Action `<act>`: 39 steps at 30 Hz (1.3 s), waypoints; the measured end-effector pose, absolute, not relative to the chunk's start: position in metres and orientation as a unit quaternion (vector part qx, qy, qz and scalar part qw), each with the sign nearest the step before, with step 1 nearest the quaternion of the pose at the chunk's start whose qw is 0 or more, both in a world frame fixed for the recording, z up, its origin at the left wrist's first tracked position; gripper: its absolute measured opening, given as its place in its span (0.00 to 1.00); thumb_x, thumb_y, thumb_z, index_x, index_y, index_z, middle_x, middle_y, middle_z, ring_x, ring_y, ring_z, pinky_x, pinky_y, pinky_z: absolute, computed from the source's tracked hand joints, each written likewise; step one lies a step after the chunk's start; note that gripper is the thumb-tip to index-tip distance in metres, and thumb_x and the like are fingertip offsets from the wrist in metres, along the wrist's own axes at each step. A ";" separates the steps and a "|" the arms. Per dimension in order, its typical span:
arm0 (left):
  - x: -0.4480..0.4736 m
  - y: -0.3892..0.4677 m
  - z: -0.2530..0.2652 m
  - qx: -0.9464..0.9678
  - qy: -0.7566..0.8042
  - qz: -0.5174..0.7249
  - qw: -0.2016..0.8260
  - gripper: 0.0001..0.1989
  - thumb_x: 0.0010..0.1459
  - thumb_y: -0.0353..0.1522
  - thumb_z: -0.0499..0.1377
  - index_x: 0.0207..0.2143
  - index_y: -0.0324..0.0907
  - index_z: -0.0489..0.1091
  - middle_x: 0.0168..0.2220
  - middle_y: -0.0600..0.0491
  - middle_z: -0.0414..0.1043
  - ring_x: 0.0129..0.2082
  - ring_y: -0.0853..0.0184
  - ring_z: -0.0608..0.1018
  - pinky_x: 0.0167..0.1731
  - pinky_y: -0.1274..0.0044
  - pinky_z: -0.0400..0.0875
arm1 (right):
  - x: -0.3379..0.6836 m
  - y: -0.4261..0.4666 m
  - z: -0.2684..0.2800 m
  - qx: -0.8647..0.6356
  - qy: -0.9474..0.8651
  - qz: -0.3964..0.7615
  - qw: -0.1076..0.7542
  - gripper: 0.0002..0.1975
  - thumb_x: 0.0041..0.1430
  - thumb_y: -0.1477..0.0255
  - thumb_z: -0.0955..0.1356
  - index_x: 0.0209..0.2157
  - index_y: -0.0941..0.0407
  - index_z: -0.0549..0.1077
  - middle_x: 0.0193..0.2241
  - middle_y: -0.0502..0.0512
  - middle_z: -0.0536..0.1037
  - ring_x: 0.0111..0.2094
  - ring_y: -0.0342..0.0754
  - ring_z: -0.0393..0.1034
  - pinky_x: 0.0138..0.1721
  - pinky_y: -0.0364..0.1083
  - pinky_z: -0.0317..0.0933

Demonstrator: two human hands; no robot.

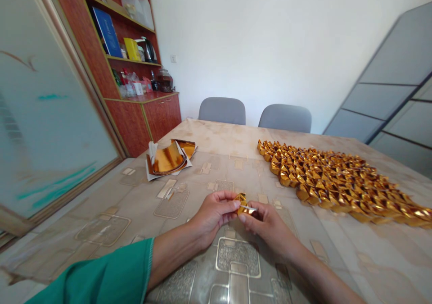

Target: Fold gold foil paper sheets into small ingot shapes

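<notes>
A: Left hand (pixel 214 211), what is noted?
B: A small gold foil piece (pixel 242 210) is pinched at its left side, thumb set against fingers. The forearm is partly covered by a green sleeve (pixel 111 272).
A: Right hand (pixel 266 223)?
B: The right side of the same piece is gripped between thumb and curled fingers. A thin white edge is shown there.
A: Position of the piece?
B: Held over the near middle of the tabletop (pixel 222 137), between the two hands. Whether the surface is touched cannot be told.
A: Right side of the scene?
B: Covered by a broad bank of folded gold foil pieces (pixel 334 180), packed closely, well apart from the hands. Individual folds are too small to be made out.
A: Left side?
B: A stack of gold foil sheets (pixel 167 159) is laid toward the far left, bowed upward, with white layers exposed at the edges.
A: Far side?
B: Two grey chairs (pixel 222 111) are placed at the far edge. Farther left, a kettle (pixel 148 51) is kept on a red-brown cabinet (pixel 162 117).
</notes>
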State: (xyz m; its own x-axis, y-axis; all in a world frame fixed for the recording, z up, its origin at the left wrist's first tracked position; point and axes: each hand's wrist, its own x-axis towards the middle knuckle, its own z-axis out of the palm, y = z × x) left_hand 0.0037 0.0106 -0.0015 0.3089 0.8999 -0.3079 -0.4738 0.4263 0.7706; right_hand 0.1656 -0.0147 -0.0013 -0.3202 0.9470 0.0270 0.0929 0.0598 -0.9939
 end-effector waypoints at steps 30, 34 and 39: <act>0.007 0.003 0.006 0.351 0.359 0.491 0.711 0.16 0.41 0.36 0.74 0.29 0.37 0.74 0.25 0.57 0.72 0.23 0.76 0.70 0.28 0.82 0.66 | 0.169 -0.013 0.002 -0.420 -0.605 0.455 0.501 0.19 0.59 0.56 0.69 0.23 0.54 0.64 0.21 0.45 0.60 0.25 0.43 0.51 0.26 0.43 0.47; 0.007 0.002 0.006 0.347 0.359 0.482 0.720 0.17 0.40 0.37 0.74 0.30 0.37 0.74 0.23 0.57 0.71 0.22 0.76 0.70 0.26 0.82 0.65 | 0.168 -0.013 -0.003 -0.416 -0.613 0.446 0.502 0.18 0.60 0.58 0.68 0.24 0.55 0.64 0.23 0.46 0.62 0.26 0.44 0.53 0.27 0.43 0.49; 0.008 0.001 0.006 0.366 0.376 0.493 0.694 0.18 0.41 0.37 0.74 0.30 0.37 0.74 0.21 0.57 0.72 0.21 0.75 0.70 0.24 0.82 0.64 | 0.167 -0.014 -0.009 -0.438 -0.625 0.410 0.499 0.18 0.62 0.59 0.67 0.24 0.54 0.62 0.22 0.45 0.60 0.26 0.43 0.52 0.27 0.43 0.48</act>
